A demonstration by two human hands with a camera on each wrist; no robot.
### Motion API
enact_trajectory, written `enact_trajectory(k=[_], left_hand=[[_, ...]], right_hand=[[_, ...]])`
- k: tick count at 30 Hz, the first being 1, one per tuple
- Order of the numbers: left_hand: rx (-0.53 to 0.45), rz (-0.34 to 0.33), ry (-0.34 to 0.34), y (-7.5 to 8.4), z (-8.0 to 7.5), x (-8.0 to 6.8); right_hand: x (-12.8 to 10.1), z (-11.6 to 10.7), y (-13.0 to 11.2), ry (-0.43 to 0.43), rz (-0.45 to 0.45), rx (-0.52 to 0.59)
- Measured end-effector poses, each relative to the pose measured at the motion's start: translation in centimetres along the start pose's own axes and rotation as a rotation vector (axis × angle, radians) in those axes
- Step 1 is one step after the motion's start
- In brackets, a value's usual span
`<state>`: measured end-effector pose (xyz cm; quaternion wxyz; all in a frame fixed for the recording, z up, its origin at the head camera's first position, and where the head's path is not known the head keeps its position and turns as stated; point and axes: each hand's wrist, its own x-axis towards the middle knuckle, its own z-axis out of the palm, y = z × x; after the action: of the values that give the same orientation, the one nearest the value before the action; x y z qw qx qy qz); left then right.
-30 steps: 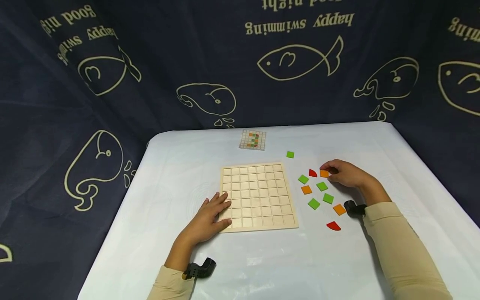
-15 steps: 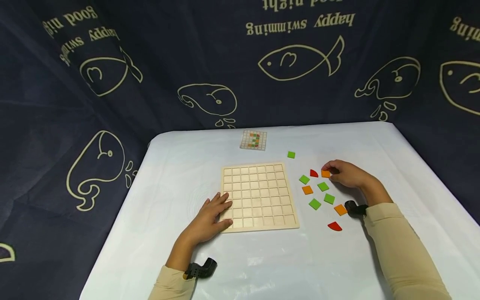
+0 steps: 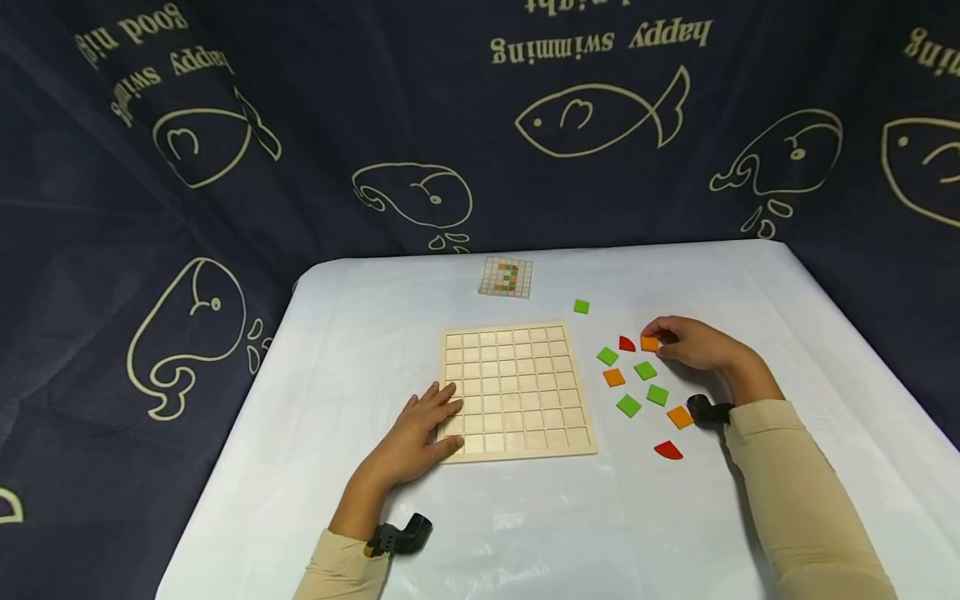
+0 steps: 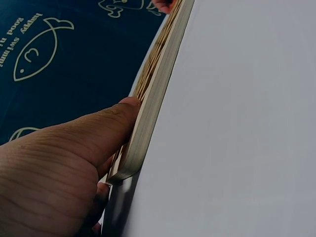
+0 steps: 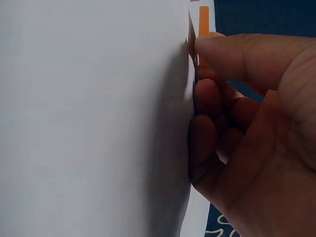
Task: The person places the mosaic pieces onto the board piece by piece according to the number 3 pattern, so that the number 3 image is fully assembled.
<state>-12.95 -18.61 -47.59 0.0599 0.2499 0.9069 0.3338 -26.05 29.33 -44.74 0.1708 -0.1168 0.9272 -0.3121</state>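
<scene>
Right hand [image 3: 693,343] pinches an orange square tile [image 3: 649,343] at its fingertips, at the hand's 9 o'clock, low on the counter [image 3: 525,517]. Left hand [image 3: 420,433], fingers flat and spread, presses the wooden grid board [image 3: 517,392] at its 7 o'clock corner

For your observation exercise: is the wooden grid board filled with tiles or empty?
Empty. Every square of the wooden board shows bare wood; the coloured tiles lie beside it on the table.
</scene>
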Motion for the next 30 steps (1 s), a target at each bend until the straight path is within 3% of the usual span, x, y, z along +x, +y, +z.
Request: enact_trajectory(k=[12,23,30], left_hand=[[0.005,0.017,0.020,0.0,0.1,0.1],[0.012,0.003,0.003,-0.1,-0.1,0.1],[0.003,-0.004,-0.003,-0.1,0.1,0.1]], right_hand=[[0.4,-0.2,-0.5,-0.030,-0.004,-0.018],[1.4,0.1,-3.3,-0.005,-0.094,-0.004],[2.9,1.0,-5.0,-0.016,-0.092,0.023]])
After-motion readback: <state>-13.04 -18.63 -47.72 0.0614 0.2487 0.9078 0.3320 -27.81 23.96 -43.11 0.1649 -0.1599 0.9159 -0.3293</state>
